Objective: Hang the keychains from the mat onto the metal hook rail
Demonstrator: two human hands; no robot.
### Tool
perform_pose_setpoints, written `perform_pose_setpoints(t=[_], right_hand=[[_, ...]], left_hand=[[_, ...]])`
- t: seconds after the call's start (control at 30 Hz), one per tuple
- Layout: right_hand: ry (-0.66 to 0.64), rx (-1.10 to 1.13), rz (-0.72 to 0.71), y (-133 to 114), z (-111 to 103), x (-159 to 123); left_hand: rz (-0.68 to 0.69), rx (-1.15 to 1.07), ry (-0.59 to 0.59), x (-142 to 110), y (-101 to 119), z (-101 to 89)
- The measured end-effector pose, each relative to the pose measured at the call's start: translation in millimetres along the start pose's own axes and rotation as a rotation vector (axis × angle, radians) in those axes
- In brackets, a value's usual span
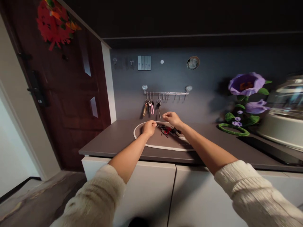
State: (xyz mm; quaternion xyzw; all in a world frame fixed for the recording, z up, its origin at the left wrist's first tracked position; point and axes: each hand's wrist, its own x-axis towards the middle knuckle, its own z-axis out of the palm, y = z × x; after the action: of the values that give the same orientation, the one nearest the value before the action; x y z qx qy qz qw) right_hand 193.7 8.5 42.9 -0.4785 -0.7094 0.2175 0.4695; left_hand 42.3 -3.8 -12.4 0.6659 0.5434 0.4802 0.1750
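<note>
Honestly, the keys (167, 130) bunched on the mat (163, 143) could get tangled if one's yanked, left hand (149, 128) and right hand (172, 119) being pinched near it, any grip unconfirmable.

Grey wall (172, 74), dark red door (68, 110), white cabinets (146, 186)

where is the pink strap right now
In the head view, the pink strap hangs below the rail, toward its left end, right of the gold tag.
</note>
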Motion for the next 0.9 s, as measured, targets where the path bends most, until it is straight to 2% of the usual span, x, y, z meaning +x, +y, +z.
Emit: perform_pose_setpoints(t=[0.27,0.57,0.7,0.9], right_hand=[[-0.101,-0.392,-0.105,10.2,-2.2,-34.9],[-0.186,-0.742,-0.272,19.9,4.6,-27.9],[-0.189,-0.814,-0.290,21.4,7.0,-25.6],[-0.189,-0.790,-0.287,21.7,4.9,-25.1]], left_hand=[[0.045,0.011,-0.044,-1.3,1.2,-2.1],[0.065,0.044,-0.074,-4.1,5.1,-4.2],[0.099,0.064,-0.076,-1.1,1.9,-2.2],[0.124,0.114,-0.093,1.6,-1.2,-1.2]])
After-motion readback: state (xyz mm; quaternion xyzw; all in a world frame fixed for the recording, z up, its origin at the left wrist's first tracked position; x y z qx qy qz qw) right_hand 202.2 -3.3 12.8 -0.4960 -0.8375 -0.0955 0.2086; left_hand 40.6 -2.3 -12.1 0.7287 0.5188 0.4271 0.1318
